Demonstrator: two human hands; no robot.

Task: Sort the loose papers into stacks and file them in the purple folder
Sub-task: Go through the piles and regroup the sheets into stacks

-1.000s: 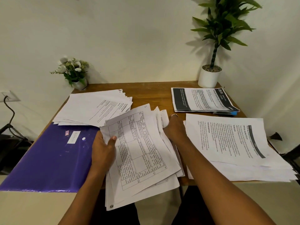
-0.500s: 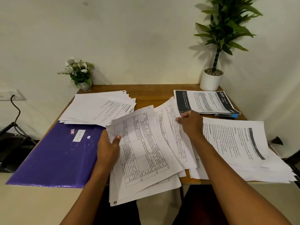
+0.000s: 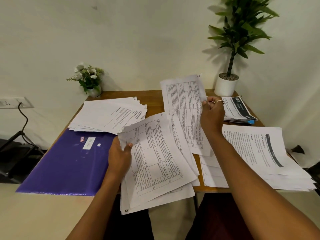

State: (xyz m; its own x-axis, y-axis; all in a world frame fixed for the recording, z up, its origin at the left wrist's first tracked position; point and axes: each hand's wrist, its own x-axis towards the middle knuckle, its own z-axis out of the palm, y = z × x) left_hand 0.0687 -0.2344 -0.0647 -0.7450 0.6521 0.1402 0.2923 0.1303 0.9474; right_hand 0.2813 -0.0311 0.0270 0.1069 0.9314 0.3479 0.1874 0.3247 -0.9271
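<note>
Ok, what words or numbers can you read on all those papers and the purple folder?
"2939" (roughly): dark header of the far stack.
The held sheet in the right hand: print too small.
The bundle in the left hand: print too small.
The near right stack: headings blurred.
The purple folder: label blurred.

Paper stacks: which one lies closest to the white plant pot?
The back-right stack, directly in front of the pot; the others lie farther away.
</note>
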